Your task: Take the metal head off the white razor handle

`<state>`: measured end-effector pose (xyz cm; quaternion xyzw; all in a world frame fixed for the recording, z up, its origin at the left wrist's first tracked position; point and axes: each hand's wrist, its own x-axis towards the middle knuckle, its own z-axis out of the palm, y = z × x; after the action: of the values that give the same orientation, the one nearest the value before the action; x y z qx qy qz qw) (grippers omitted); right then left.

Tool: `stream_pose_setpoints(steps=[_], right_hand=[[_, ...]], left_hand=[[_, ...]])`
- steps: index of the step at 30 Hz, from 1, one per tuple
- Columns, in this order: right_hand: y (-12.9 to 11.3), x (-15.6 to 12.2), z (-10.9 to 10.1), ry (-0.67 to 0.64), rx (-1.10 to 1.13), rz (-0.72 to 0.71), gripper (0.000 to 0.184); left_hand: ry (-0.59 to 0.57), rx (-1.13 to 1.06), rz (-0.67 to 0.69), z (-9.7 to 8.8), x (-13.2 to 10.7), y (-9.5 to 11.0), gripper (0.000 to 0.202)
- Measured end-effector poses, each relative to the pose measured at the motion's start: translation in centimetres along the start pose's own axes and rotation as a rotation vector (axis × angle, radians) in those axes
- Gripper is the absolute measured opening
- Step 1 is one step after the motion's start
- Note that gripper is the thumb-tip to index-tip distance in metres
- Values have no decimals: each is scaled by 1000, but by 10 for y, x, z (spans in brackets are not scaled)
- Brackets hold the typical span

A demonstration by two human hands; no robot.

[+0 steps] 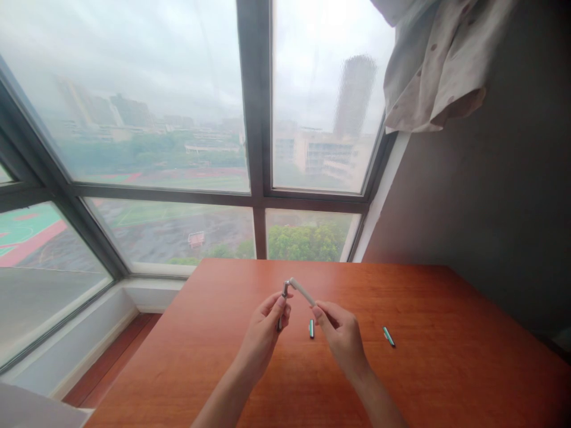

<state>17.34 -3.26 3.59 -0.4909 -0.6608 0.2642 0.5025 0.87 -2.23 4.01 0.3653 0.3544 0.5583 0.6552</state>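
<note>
My left hand (269, 324) pinches a thin dark metal piece (282, 303) that stands upright between its fingers. In my right hand (338, 333) is a slim white barrel (302, 291), held by its lower end and tilted up to the left. The tops of the two parts meet above the wooden table (428, 380). Both look like parts of a pen. A small teal cap-like piece (311, 329) lies on the table between my hands. A second teal piece (388, 336) lies to the right of my right hand.
The table stands against a large window (178, 148) with dark frames. A grey wall (491, 208) runs along the right side. Spotted cloth (437, 65) hangs at the top right. A low sill and floor strip (111, 333) lie to the left.
</note>
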Motion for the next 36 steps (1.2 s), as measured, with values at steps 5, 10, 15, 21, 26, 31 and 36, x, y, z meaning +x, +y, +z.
stream_pose_setpoints(steps=[5,10,15,21,26,31,36], right_hand=[[3,1,0,29,-18,14,32],[6,0,0,66,-28,40,31],[6,1,0,90,-30,45,31],[6,0,0,85,-28,64,32],[9,1,1,69,-17,61,33],[8,1,1,81,-9,44,34],[6,1,1,77,-21,49,37]], left_hand=[[8,-20,-8,0,1,1,34],[8,-25,0,0,0,2,33],[6,-18,-10,0,0,1,35],[11,-24,-11,0,0,1,36],[1,-22,-3,0,1,2,34],[3,-7,-3,-1,0,2,36],[13,1,-2,0,-1,3,38]])
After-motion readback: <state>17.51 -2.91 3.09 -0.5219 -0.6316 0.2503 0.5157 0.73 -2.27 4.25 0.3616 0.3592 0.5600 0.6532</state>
